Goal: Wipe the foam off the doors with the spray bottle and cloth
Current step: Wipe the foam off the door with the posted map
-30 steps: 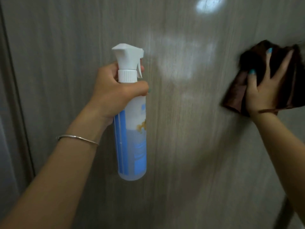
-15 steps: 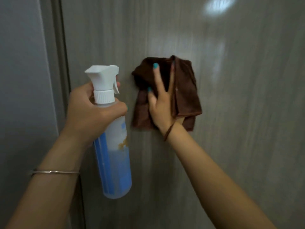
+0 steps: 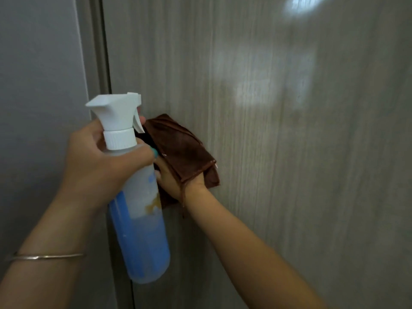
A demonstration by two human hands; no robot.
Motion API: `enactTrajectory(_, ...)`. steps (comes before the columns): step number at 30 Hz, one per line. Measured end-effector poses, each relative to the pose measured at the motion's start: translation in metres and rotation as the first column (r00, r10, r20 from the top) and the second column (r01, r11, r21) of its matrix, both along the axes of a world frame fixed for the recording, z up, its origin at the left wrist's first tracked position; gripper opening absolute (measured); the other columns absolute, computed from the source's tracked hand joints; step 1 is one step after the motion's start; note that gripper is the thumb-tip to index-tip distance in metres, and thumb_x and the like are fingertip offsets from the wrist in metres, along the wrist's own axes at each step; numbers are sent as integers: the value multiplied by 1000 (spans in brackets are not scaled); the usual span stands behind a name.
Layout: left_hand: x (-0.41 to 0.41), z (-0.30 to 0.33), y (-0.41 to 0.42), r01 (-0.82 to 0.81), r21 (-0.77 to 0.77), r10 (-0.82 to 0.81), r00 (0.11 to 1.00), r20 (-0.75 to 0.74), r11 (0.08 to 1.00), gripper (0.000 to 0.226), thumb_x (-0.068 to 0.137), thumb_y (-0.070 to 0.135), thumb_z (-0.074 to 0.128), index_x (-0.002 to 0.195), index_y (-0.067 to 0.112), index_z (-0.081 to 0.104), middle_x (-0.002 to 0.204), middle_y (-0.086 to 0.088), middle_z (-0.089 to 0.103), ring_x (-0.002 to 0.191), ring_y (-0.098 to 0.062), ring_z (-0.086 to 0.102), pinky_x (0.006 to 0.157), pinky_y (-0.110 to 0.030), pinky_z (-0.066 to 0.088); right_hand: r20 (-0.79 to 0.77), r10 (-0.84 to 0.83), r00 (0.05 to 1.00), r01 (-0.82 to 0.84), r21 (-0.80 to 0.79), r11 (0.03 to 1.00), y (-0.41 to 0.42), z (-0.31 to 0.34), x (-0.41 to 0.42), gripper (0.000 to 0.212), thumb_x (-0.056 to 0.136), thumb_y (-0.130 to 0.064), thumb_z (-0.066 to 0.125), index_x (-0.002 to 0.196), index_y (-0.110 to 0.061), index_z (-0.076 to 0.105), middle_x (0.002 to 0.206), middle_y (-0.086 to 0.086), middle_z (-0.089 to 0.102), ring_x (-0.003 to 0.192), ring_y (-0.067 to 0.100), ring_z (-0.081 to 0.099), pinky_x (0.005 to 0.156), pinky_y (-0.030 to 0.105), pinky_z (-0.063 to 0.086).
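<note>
The left hand occupies the centre-left of the frame, its fingers curled around the neck of a translucent plastic spray bottle with a white trigger head and a blue-and-white label. The bottle hangs roughly upright, slightly tilted, its base reaching toward the lower centre, and it carries pale blue liquid in its lower part. One fingertip shows just beyond the trigger; whether it presses the trigger cannot be told. A thin silver metal bangle circles the left forearm at lower left.

The right hand sits just right of the bottle at mid-frame, partly hidden behind it and partly covered by a dark brown folded cloth. The hand holds the cloth against the grey wood-grain door panel; the fingers are concealed, so whether they lie flat or curled cannot be told. A loose edge of the cloth hangs over the back of the hand and wrist.

The door panel fills the centre and right of the frame, with pale glossy reflections at upper right. A dark vertical gap at upper left divides it from a plain grey panel.
</note>
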State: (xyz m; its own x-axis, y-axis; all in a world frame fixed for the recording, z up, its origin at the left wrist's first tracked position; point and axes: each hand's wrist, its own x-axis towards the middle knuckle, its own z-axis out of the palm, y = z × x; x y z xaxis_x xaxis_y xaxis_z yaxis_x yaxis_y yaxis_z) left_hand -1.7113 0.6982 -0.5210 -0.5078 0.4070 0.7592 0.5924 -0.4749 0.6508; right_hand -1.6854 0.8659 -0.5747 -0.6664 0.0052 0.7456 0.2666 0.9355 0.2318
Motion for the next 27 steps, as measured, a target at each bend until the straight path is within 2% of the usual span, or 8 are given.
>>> enactTrajectory(1,-3,-6,3,16,1,-16,1000,-5,1000,47,41,37,72,88,32,71,74,8,72,69,-9,68,64,-31,56,-77,-45,996,45,3,999,12,-2,3,61,89,-29,67,146,-23,47,147,19,47,136,34,39,118,48,17)
enactTrajectory(4,5,-14,17,35,-2,-35,999,-1,999,42,41,37,72,83,34,71,75,11,72,71,-7,67,65,-29,55,-39,-20,999,17,-87,996,45,-1,33,59,95,-40,50,152,-36,33,153,9,41,139,29,36,116,51,25)
enactTrajectory(9,41,-15,54,98,17,-98,994,-46,995,35,47,35,71,81,31,67,74,18,71,68,1,64,61,-18,53,-120,-13,993,10,-26,1000,93,6,121,57,99,-39,49,153,-29,34,154,6,40,144,26,34,121,44,20)
enactTrajectory(13,80,-16,99,140,5,-139,987,-84,990,27,53,18,73,78,25,64,72,26,69,64,6,62,60,-11,49,-197,-58,979,51,-41,998,135,4,203,56,101,-43,47,153,-29,33,154,1,41,144,20,34,123,37,17)
enactTrajectory(18,143,-17,147,309,-64,-315,940,-135,949,43,51,19,76,92,28,67,73,10,70,66,0,62,63,-15,51,-225,-141,964,114,-130,985,200,3,305,58,102,-50,40,154,-42,18,159,-3,33,149,16,25,122,48,20)
enactTrajectory(22,183,-21,181,419,-47,-422,903,-83,907,41,48,31,72,89,34,72,73,1,69,69,-9,64,66,-23,53,-351,-157,923,143,-66,988,232,-1,381,60,94,-17,65,149,-14,40,155,-11,29,146,-8,11,121,19,4)
enactTrajectory(24,199,-26,196,431,-25,-432,901,-48,902,39,48,33,72,87,28,73,76,-3,70,71,-14,66,67,-27,55,-328,-176,928,162,-68,984,250,-6,414,60,96,-30,63,150,-22,40,156,-19,25,147,-3,15,120,18,3)
enactTrajectory(27,212,-33,207,454,-15,-455,890,-25,891,38,45,34,72,82,31,74,77,2,73,71,-11,69,65,-24,56,-214,-288,934,270,-110,957,280,-13,468,60,96,-64,40,151,-53,16,152,-5,34,144,18,30,122,25,7)
